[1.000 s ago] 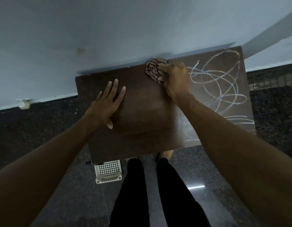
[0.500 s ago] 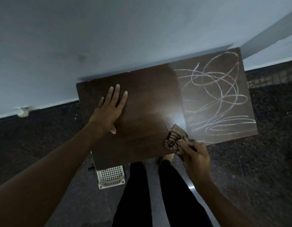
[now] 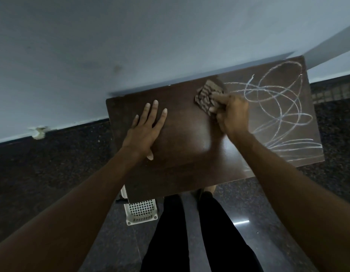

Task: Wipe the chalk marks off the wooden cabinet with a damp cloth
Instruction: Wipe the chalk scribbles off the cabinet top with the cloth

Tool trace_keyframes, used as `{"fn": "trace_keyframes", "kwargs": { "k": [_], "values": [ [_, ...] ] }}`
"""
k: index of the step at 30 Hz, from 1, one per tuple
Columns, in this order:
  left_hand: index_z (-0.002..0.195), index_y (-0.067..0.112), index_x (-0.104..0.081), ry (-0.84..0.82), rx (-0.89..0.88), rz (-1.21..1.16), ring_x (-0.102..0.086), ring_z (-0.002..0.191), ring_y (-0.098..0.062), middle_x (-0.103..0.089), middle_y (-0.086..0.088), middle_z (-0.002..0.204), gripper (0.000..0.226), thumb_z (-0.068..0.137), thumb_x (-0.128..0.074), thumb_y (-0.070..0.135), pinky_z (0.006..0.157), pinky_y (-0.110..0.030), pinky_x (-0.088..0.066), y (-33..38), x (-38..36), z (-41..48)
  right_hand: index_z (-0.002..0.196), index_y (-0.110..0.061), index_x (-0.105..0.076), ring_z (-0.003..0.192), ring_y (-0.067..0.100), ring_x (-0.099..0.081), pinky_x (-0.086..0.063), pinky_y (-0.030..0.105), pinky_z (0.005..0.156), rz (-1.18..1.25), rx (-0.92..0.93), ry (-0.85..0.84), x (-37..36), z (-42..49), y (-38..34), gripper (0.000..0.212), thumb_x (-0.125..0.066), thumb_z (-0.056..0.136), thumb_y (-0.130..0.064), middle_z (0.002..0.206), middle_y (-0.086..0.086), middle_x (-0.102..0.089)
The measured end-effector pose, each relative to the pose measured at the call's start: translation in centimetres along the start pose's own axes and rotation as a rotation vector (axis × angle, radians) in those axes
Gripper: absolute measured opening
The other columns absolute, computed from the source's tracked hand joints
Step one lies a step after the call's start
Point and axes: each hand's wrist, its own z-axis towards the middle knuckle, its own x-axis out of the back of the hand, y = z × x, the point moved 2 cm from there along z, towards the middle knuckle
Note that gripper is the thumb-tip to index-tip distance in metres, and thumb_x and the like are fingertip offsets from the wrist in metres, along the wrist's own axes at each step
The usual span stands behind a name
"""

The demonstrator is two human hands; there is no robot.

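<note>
**Head view: carry the cloth right, into the chalk**

Fingers (image 3: 219, 98) of the right hand (image 3: 232, 114) are curled over a bunched, striped cloth (image 3: 205, 95). They grip it and press it onto the top of the wooden cabinet (image 3: 185, 163), near the far edge and right at the left fringe of the chalk marks (image 3: 278, 107). The left hand (image 3: 145, 128) lies flat on the bare left half with its fingers straight and spread, holding nothing; it looks to be bracing the body.

The looping white scribble covers the right half from far edge to near edge. The left half looks dark and free of lines, so I judge the job about half done.

To do this stroke well, press with the whole pad of cloth and pull it in straight, overlapping lanes from far to near, stepping each lane rightward. Turn the cloth to a fresh face once it loads up, or the chalk may smear into a haze.

A white perforated basket (image 3: 140, 212) stands on the dark floor under the near edge.
</note>
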Motion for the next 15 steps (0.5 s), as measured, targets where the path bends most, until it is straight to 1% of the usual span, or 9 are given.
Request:
{"fn": "trace_keyframes", "kwargs": {
  "k": [2,4,8,10,12,13,15],
  "values": [
    [0.158,0.021,0.024,-0.005,0.004,-0.018,0.032,0.15,-0.031,0.042,-0.009,0.159,0.156,0.058,-0.095,0.017,0.126,-0.055,-0.004,-0.2,0.0,0.0,0.117,-0.02,-0.073,0.088,0.023,-0.069,-0.056,0.028,0.083,0.043,-0.039,0.025,0.0,3.4,-1.2,0.044,-0.076,0.075,-0.004,0.105,0.008,-0.076],
    [0.158,0.023,0.023,0.002,0.006,-0.035,0.031,0.15,-0.029,0.041,-0.007,0.159,0.156,0.058,-0.095,0.019,0.126,-0.055,-0.004,-0.4,0.0,0.0,0.12,-0.021,-0.071,0.09,0.024,-0.069,-0.05,0.02,0.084,0.008,-0.057,0.011,-0.2,5.2,-1.8,0.046,-0.08,0.076,-0.011,0.107,0.009,-0.075],
    [0.159,0.024,0.021,0.037,-0.012,-0.066,0.03,0.151,-0.028,0.04,-0.006,0.16,0.155,0.058,-0.096,0.02,0.127,-0.053,-0.003,-0.5,-0.1,-0.1,0.123,-0.019,-0.07,0.093,0.025,-0.068,-0.046,0.018,0.085,-0.041,-0.048,0.059,-0.7,5.3,-2.3,0.045,-0.079,0.079,-0.011,0.11,0.011,-0.074],
    [0.16,0.025,0.018,0.059,-0.01,-0.117,0.029,0.151,-0.026,0.04,-0.004,0.16,0.153,0.058,-0.096,0.02,0.126,-0.05,-0.004,-0.7,-0.1,-0.6,0.121,-0.018,-0.071,0.091,0.027,-0.068,-0.049,0.022,0.087,-0.039,-0.053,0.092,-1.4,4.8,-2.7,0.043,-0.078,0.08,-0.01,0.106,0.013,-0.074],
    [0.162,0.025,0.012,0.1,0.005,-0.185,0.027,0.152,-0.023,0.04,0.0,0.161,0.147,0.061,-0.095,0.027,0.124,-0.048,-0.011,-1.4,-0.5,-1.2,0.12,-0.017,-0.072,0.088,0.027,-0.067,-0.055,0.031,0.085,-0.028,-0.024,0.092,-2.5,4.1,-3.4,0.041,-0.075,0.08,-0.007,0.102,0.012,-0.073],
    [0.163,0.024,0.009,0.121,0.021,-0.211,0.026,0.153,-0.022,0.038,0.002,0.161,0.142,0.065,-0.093,0.034,0.124,-0.048,-0.016,-2.1,-1.0,-1.6,0.12,-0.018,-0.072,0.09,0.028,-0.065,-0.054,0.033,0.084,-0.035,-0.002,0.076,-3.2,3.5,-4.0,0.041,-0.072,0.081,-0.007,0.103,0.013,-0.071],
    [0.164,0.021,0.0,0.205,0.052,-0.288,0.019,0.155,-0.021,0.029,0.001,0.166,0.122,0.078,-0.082,0.047,0.123,-0.05,-0.019,-3.9,-2.3,-2.8,0.121,-0.017,-0.07,0.103,0.034,-0.059,-0.048,0.036,0.089,-0.023,0.041,-0.001,-4.8,2.1,-5.5,0.04,-0.066,0.083,-0.005,0.112,0.018,-0.065]
  ]
}}
